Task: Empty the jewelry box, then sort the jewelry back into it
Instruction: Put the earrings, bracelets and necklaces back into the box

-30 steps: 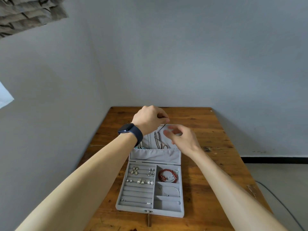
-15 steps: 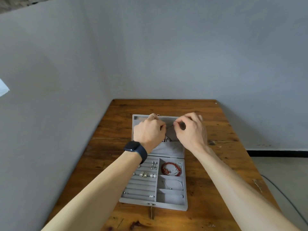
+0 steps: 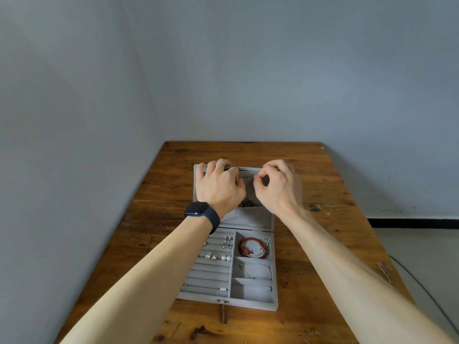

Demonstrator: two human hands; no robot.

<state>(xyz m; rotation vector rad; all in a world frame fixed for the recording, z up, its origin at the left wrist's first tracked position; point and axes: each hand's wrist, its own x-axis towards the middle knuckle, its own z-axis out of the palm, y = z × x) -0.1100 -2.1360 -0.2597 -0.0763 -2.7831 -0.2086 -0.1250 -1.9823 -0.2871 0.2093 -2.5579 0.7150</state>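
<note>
Left hand [image 3: 218, 187]: gripping lid [image 3: 248, 219] rim, 12 o'clock.
Right hand [image 3: 275, 187]: pinching; item indiscernible.
Risk: snagging, tangling necklaces [image 3: 248, 203] while tugging.

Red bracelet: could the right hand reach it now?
Probably yes: the red bracelet lies uncovered in its open compartment near the right hand, with nothing between them, though that hand looks busy pinching at the lid.

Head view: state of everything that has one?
jewelry box: open, on the table
lid: laid back, something dark in its pocket
left hand: fingers curled over lid's far rim
right hand: thumb and forefinger pinched above lid; contents too small to tell
red bead bracelet: lying in right column, far compartment
silver chain: lying in right column, middle compartment
pearl earrings: seated in ring rolls
</note>
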